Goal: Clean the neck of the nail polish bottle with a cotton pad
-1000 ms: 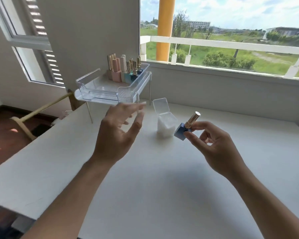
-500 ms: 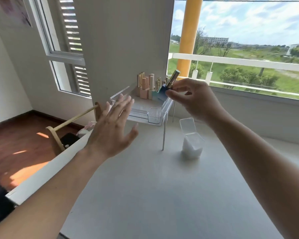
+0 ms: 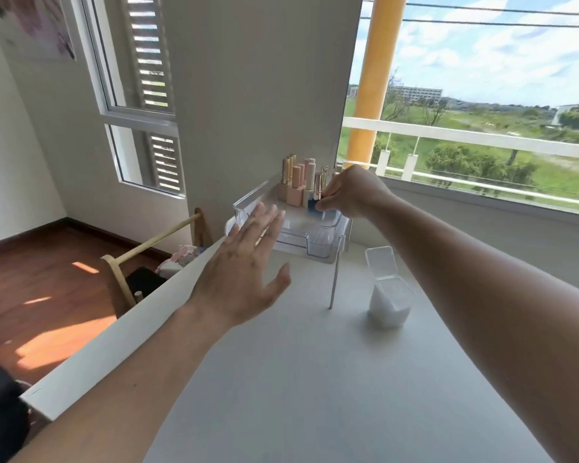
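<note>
Tilted over the tray's edge half a second ago, the blue nail polish bottle (image 3: 312,204) is now standing upright inside the clear tray (image 3: 301,243), just above the frame's centre, beside the pink bottles (image 3: 295,187). The right hand (image 3: 355,192) is pinching it near its base. Left of centre, the left hand (image 3: 243,272) is hovering over the white table (image 3: 315,379), fingers spread and holding nothing. Lower right of the tray, the cotton pad box (image 3: 389,302) is sitting with its lid flipped up.

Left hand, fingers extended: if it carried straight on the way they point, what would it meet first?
The left hand would probably meet the clear tray first, at its near left wall; depth is unclear.
</note>
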The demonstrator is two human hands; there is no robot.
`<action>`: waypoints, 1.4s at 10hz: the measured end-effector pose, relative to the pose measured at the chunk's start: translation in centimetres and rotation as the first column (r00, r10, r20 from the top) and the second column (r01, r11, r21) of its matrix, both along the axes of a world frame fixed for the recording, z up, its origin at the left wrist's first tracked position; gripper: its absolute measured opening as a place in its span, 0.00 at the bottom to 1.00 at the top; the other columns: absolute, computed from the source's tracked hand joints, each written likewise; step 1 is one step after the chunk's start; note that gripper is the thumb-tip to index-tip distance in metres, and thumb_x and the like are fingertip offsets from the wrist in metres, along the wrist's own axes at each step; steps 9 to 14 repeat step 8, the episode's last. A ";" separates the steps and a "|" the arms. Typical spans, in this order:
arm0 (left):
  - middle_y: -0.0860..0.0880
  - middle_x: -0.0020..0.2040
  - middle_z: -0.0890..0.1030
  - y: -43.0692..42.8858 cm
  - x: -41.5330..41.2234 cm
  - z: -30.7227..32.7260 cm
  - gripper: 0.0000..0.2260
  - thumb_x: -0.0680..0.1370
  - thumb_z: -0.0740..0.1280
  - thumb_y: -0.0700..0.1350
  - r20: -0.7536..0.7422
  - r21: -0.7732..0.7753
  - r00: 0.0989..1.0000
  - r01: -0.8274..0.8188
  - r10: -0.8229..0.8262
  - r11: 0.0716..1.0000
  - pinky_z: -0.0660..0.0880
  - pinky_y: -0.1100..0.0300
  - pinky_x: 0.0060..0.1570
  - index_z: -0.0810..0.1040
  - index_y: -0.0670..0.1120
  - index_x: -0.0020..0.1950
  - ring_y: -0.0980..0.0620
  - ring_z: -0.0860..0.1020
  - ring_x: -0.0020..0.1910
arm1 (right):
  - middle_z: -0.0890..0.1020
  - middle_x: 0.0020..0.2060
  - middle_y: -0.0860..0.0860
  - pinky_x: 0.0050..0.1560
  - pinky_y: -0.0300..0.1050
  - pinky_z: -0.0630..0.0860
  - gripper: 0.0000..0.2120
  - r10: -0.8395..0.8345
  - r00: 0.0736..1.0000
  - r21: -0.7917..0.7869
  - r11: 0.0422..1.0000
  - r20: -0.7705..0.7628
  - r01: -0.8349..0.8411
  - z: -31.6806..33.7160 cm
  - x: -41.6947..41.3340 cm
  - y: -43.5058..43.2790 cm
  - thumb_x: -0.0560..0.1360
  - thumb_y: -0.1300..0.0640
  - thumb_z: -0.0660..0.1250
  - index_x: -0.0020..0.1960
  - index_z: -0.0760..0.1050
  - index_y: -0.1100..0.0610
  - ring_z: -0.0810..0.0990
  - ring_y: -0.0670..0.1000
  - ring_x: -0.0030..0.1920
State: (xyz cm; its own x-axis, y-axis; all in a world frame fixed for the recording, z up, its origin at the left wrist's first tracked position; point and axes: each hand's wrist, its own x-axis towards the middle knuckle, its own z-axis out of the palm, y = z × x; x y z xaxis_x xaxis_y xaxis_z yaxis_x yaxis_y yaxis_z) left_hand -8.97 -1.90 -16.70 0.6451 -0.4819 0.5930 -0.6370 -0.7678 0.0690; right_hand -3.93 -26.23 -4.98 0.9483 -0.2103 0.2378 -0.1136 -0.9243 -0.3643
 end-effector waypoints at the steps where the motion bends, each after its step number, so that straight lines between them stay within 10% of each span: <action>1: 0.51 0.92 0.57 0.1 -0.1 0.1 0.36 0.86 0.58 0.60 -0.014 -0.012 1.000 0.008 -0.009 1.000 0.49 0.50 0.88 0.56 0.47 0.92 0.51 0.49 0.92 | 0.87 0.65 0.53 0.67 0.52 0.82 0.24 -0.016 0.993 -0.256 0.967 -0.120 -0.015 0.2 0.4 0.9 0.82 0.39 0.71 0.67 0.87 0.55 0.84 0.56 0.66; 3: 0.51 0.92 0.56 0.0 -0.3 0.3 0.35 0.88 0.62 0.58 -0.056 -0.019 0.998 0.004 -0.005 1.000 0.54 0.46 0.89 0.55 0.48 0.92 0.52 0.48 0.92 | 0.84 0.72 0.53 0.59 0.48 0.83 0.26 -0.017 0.974 -0.300 0.952 -0.228 -0.053 0.8 0.3 1.1 0.82 0.38 0.71 0.74 0.84 0.53 0.83 0.57 0.71; 8: 0.52 0.92 0.56 -1.7 -2.3 2.2 0.33 0.90 0.50 0.63 -0.068 -0.124 0.996 0.056 -0.065 0.991 0.54 0.42 0.90 0.56 0.47 0.92 0.55 0.48 0.92 | 0.89 0.63 0.48 0.55 0.42 0.83 0.17 0.141 0.987 0.235 0.960 0.073 -0.154 1.1 -4.7 -1.9 0.81 0.44 0.77 0.65 0.89 0.52 0.88 0.49 0.57; 14: 0.52 0.92 0.56 -1.7 -2.3 2.2 0.33 0.90 0.50 0.63 -0.068 -0.124 0.996 0.056 -0.065 0.991 0.54 0.42 0.90 0.56 0.47 0.92 0.55 0.48 0.92 | 0.89 0.63 0.48 0.55 0.42 0.83 0.17 0.141 0.987 0.235 0.960 0.073 -0.154 1.1 -4.7 -1.9 0.81 0.44 0.77 0.65 0.89 0.52 0.88 0.49 0.57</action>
